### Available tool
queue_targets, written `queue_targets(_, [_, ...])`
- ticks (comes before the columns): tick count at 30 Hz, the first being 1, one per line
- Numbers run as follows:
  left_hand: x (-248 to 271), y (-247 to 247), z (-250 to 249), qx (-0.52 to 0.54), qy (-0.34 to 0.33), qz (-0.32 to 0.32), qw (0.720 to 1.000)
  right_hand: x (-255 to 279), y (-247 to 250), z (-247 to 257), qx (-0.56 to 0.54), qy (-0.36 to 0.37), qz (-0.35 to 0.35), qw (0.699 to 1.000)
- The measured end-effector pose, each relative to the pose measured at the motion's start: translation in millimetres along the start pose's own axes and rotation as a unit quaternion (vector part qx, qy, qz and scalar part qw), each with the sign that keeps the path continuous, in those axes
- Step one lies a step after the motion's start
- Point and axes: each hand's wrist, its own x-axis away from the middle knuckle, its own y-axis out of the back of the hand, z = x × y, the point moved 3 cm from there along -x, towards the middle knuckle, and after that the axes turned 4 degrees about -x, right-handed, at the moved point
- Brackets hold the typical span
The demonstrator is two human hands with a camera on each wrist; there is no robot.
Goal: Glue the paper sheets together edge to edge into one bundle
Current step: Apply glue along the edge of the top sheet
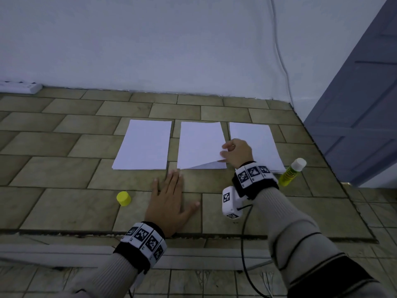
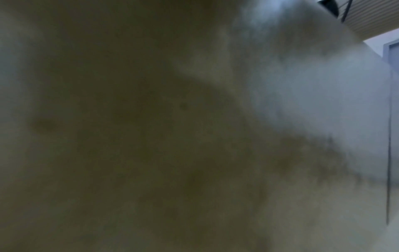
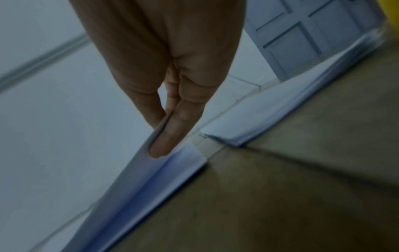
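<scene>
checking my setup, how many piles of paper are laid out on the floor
3, in a row: left pile, middle pile with its top sheet pinched up by the right hand, right pile beside the glue bottle.

Dim bluish light; head view sharp, edges bowed; wrist views blurred, murky.

Three white paper piles lie in a row on the tiled floor [image 1: 64, 211]. The right hand [image 1: 236, 152] pinches the middle pile's top sheet [image 1: 199, 145] at its 4 o'clock corner, lifting it; the left hand [image 1: 171, 201] lies flat at 6 o'clock, a yellow cap [image 1: 123, 198] at its 9 o'clock
</scene>
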Motion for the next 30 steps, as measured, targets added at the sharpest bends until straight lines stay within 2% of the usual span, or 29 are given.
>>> queue_targets(4, [-0.9, -0.2, 0.0, 0.002, 0.002, 0.001, 1.0, 6.4, -13.0, -0.5, 0.029, -0.014, 0.021, 0.999])
queue_targets(9, [-1.1, -1.1, 0.7, 0.0, 0.005, 0.001, 1.0, 9.3, -16.4, 4.8, 0.141, -0.008, 0.068, 0.988])
queue_targets(16, [-1.0, -1.0, 0.8, 0.009, 0.004, -0.011, 1.0, 8.3, -17.7, 10.6, 0.221, 0.014, 0.077, 0.972])
queue_targets(20, [-0.4, 0.5, -0.2, 0.012, 0.005, -0.009, 1.0, 7.8, -21.8, 11.5, 0.274, 0.001, 0.094, 0.957])
queue_targets(27, [0.1, 1.7, -0.5, 0.012, 0.005, -0.003, 1.0, 6.4, -25.7, 8.8, 0.313, -0.013, 0.105, 0.944])
queue_targets(30, [-1.1, 2.3, 1.2, 0.025, 0.007, -0.003, 1.0, 12.1, -19.2, 10.9, 0.281, -0.002, 0.086, 0.956])
